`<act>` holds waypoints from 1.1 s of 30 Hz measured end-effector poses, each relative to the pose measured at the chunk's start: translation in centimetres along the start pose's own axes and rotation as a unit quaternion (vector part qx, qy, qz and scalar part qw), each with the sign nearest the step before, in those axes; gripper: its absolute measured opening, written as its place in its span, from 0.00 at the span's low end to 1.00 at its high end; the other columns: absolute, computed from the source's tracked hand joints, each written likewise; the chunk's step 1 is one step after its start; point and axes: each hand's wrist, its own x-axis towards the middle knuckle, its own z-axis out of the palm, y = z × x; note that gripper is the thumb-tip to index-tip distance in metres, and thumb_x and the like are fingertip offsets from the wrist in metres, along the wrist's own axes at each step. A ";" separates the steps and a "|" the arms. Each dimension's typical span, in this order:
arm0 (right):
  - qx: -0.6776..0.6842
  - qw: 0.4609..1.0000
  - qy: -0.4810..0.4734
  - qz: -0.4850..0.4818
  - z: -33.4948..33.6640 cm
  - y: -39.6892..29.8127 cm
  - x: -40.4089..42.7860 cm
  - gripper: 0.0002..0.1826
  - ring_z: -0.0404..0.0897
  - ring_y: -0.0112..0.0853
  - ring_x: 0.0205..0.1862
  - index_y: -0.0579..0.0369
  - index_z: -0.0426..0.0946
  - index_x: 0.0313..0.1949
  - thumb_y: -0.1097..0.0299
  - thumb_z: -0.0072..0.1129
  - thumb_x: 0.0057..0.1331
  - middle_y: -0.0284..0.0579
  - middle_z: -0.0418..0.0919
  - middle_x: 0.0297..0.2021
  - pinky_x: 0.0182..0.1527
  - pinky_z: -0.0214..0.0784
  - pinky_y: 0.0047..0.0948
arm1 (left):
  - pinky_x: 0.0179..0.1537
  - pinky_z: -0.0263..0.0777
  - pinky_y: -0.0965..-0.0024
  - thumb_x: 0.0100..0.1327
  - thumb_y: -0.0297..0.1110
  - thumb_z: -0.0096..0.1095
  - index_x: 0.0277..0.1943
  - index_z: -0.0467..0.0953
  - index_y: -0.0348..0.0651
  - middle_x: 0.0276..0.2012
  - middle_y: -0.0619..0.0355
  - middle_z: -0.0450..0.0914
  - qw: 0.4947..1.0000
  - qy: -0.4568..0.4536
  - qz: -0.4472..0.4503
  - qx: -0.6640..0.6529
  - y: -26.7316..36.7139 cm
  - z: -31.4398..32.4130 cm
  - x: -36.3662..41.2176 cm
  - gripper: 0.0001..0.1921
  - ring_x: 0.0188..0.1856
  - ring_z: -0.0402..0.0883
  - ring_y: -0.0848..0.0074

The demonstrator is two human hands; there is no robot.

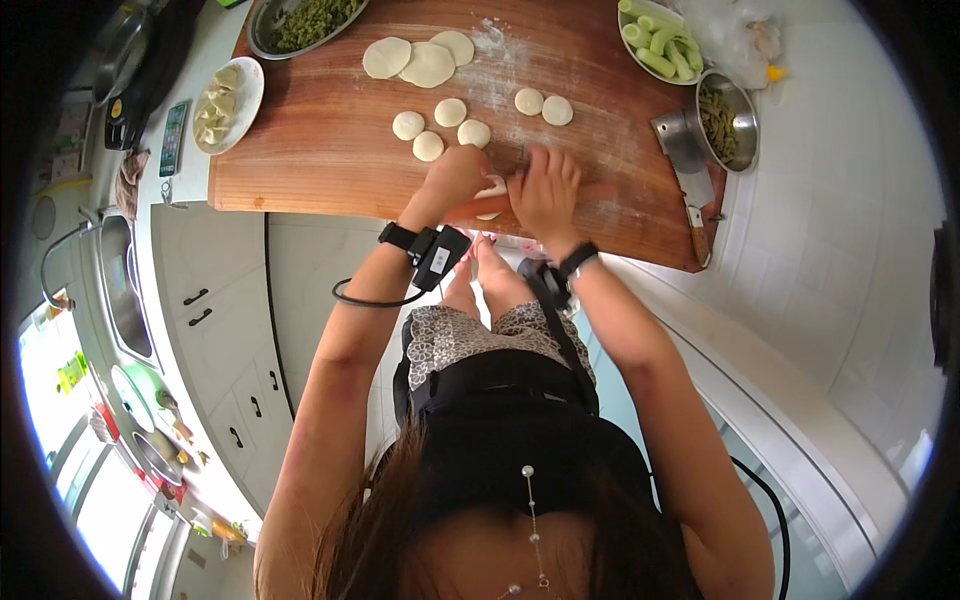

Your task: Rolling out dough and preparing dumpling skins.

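A thin wooden rolling pin [598, 192], blurred, lies across a dough round [491, 186] near the front edge of a wooden board [322, 150]. My right hand [546, 187] presses on the pin with its palm, fingers stretched forward. At the dough's left edge, the curled fingers of my left hand [459, 176] pinch it; part of the round is hidden by the pin and hands. Several small flattened dough pieces [450, 112] sit just beyond my left hand. Farther off lie two more dough pieces [556, 110] and three rolled wrappers [427, 65], beside scattered flour [499, 52].
On the left are a metal bowl of green filling [259, 34], a plate of dumplings [251, 97] and a phone [172, 139]. To the right stand a bowl of cut green vegetables [671, 45], a metal bowl of shredded food [746, 124] and a cleaver [686, 161] by the board's edge.
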 end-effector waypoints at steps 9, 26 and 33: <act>0.016 1.000 0.003 0.008 -0.8 -0.2 -4.7 0.19 0.66 0.47 0.50 0.59 0.68 0.47 0.64 0.51 0.57 0.53 0.68 0.47 0.52 0.54 0.46 | 0.34 0.73 0.57 0.49 0.31 0.62 0.29 0.78 0.35 0.26 0.43 0.80 0.985 0.061 -0.106 -0.126 -0.1 1.5 -2.4 0.08 0.32 0.80 0.52; 0.005 1.000 -0.004 0.012 -0.6 -0.4 -6.2 0.20 0.65 0.47 0.52 0.58 0.68 0.49 0.63 0.50 0.58 0.52 0.68 0.48 0.56 0.52 0.48 | 0.35 0.73 0.54 0.51 0.35 0.61 0.30 0.78 0.33 0.28 0.41 0.80 0.987 0.035 -0.133 -0.078 -0.5 0.5 -2.8 0.11 0.34 0.80 0.50; -0.033 0.999 -0.016 0.000 0.7 -0.2 3.9 0.18 0.67 0.45 0.43 0.59 0.68 0.41 0.61 0.55 0.55 0.50 0.69 0.39 0.46 0.56 0.46 | 0.34 0.74 0.54 0.52 0.41 0.62 0.25 0.79 0.33 0.25 0.41 0.79 0.997 -0.008 -0.061 0.046 1.2 -0.9 0.3 0.15 0.32 0.80 0.52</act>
